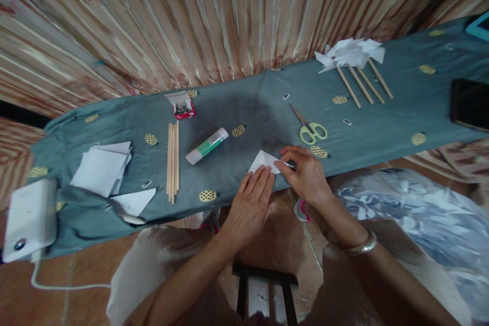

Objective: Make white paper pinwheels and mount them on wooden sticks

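Observation:
A small folded piece of white paper lies near the front edge of the cloth-covered table. My left hand rests flat on its lower part, fingers stretched out and side by side. At the paper's right end, my right hand pinches it between thumb and fingers. A thin pale bit shows behind that thumb; whether it is the paper's corner or something else I cannot tell. Scissors with light green handles lie just beyond my right hand, blades part open. A green-and-white glue stick lies to the left of the paper.
Several wooden sticks lie left of the glue stick, below an open red box of small metal pieces. White paper sheets and a white device are far left. Paper pinwheels lie back right; a dark phone is beyond.

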{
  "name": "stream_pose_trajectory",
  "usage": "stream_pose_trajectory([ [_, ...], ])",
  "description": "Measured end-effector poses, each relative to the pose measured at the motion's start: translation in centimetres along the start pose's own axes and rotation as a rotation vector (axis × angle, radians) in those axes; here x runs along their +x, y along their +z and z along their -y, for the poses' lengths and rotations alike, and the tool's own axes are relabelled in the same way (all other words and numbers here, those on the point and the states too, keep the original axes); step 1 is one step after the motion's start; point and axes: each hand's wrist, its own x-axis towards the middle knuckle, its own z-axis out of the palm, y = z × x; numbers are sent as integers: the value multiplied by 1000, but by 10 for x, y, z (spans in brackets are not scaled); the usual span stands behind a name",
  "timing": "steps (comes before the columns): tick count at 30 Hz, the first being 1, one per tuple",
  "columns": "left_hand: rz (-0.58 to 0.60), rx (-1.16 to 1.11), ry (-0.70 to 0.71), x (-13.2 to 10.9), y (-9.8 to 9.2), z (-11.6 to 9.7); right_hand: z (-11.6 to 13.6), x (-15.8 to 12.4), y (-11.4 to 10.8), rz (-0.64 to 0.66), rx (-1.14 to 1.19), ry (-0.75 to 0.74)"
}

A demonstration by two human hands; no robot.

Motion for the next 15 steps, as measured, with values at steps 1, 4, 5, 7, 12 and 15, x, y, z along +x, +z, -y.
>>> stream_pose_trajectory([
  [1,0,4,2,0,0,0,0,0,0,-3,0,0],
  [4,-4,13,8,0,1,1,0,0,1,-13,-1,6],
  [5,-4,12,9,0,1,1,-1,0,1,-14,-2,8],
  [7,-3,7,8,0,2,1,0,0,2,-14,-6,3],
  [12,5,7,0,0,2,1,3,-5,0,-40,-52,-16],
  [15,11,6,-3,0,1,0,5,-12,0,-60,-76,-41],
])
